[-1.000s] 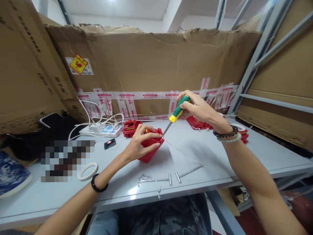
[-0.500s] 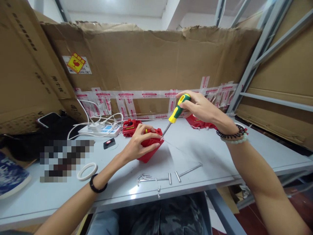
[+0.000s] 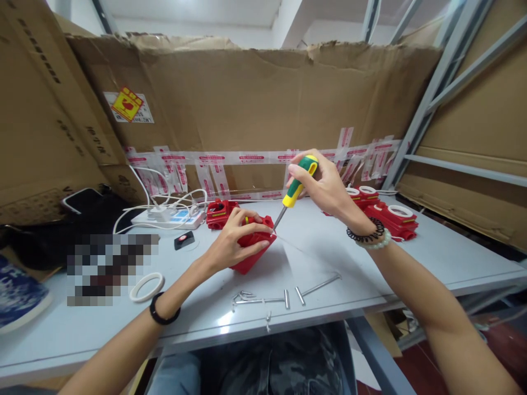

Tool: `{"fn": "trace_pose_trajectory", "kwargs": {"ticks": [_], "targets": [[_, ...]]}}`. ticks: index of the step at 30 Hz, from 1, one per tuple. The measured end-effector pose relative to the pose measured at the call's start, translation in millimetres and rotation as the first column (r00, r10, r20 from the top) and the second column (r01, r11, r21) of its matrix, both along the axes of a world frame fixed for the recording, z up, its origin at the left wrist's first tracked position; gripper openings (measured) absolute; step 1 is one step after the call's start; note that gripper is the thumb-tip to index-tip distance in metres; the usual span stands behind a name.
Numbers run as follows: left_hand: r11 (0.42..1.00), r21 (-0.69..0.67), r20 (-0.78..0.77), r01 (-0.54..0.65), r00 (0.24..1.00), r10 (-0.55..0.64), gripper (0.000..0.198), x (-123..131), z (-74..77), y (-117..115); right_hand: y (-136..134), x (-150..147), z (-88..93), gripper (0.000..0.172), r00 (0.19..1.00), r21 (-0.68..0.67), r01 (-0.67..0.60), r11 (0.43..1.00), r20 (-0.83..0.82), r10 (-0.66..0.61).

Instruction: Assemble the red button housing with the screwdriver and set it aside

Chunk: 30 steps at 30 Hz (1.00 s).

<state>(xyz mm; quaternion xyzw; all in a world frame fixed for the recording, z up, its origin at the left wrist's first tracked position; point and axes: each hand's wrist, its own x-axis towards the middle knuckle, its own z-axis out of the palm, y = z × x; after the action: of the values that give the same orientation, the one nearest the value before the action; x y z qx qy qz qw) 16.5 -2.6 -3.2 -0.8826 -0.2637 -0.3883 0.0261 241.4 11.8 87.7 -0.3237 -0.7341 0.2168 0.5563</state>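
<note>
My left hand is wrapped over a red plastic block, which stands tilted on the table. In my right hand is a screwdriver with a green and yellow handle, gripped between thumb and fingers. Its shaft slants down and left, and the tip meets the block's right upper corner. What lies under the tip is too small to make out. Nearer the table's front edge are two T-shaped metal rods and several screws.
Behind the left hand sits another red part, beside a white power strip with cables. A white ring and a small black object lie to the left. Red parts with white rings stand at the right. Cardboard walls the back.
My right hand has turned the screwdriver's handle and its wrist has swung left, uncovering the red parts at the right. The left hand and block have stayed put.
</note>
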Motion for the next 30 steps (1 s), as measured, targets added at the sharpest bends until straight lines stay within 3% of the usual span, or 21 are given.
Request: {"fn": "trace_pose_trajectory", "kwargs": {"ticks": [3, 5, 10, 15, 21, 23, 25, 27, 28, 30], "targets": [[1.000, 0.001, 0.003, -0.008, 1.000, 0.008, 0.018, -0.6, -0.2, -0.2, -4.1, 4.6, 5.2, 0.031, 0.973, -0.140, -0.230, 0.963, -0.001, 0.232], [1.000, -0.002, 0.001, -0.008, 1.000, 0.008, 0.018, -1.1, -0.1, -0.9, -5.1, 4.7, 6.4, 0.029, 0.968, -0.126, -0.245, 0.961, 0.013, 0.249], [1.000, -0.016, -0.013, -0.009, 1.000, 0.008, 0.018, -2.2, 0.2, -1.9, -2.0, -5.9, -2.5, 0.031, 0.999, 0.077, 0.010, 0.997, -0.039, -0.007], [0.999, -0.016, -0.008, -0.032, 0.999, 0.032, 0.019, -3.0, 0.0, -1.3, -4.1, -9.9, -2.9, 0.031, 0.983, 0.123, 0.179, 0.976, -0.068, -0.172], [0.999, -0.024, -0.025, -0.039, 0.999, 0.038, 0.018, -0.4, 2.5, -1.9, -27.2, 23.1, 10.0, 0.023, 0.940, 0.183, 0.340, 0.922, -0.092, -0.329], [0.999, -0.027, -0.036, -0.044, 0.998, 0.043, 0.018, 1.3, 3.5, -2.0, -40.2, 40.2, 2.4, 0.017, 0.946, 0.227, 0.312, 0.923, 0.017, -0.324], [0.998, -0.025, -0.040, -0.055, 0.998, 0.054, 0.017, 3.0, 4.3, -1.6, -52.9, 56.0, -14.5, 0.012, 0.925, 0.185, 0.165, 0.969, 0.312, -0.217], [0.997, -0.020, -0.040, -0.070, 0.997, 0.069, 0.016, 3.7, 4.6, -0.4, -63.0, 68.0, -37.3, 0.008, 0.765, -0.058, -0.019, 0.998, 0.642, 0.052], [0.997, -0.016, -0.040, -0.080, 0.996, 0.079, 0.016, 3.6, 4.7, 0.6, -66.6, 72.4, -49.2, 0.008, 0.676, -0.158, -0.020, 0.987, 0.725, 0.129], [0.994, 0.000, -0.045, -0.108, 0.993, 0.108, 0.015, 1.8, 4.6, 3.1, -70.7, 78.3, -70.4, 0.014, 0.580, -0.225, 0.052, 0.973, 0.800, 0.154]]}}
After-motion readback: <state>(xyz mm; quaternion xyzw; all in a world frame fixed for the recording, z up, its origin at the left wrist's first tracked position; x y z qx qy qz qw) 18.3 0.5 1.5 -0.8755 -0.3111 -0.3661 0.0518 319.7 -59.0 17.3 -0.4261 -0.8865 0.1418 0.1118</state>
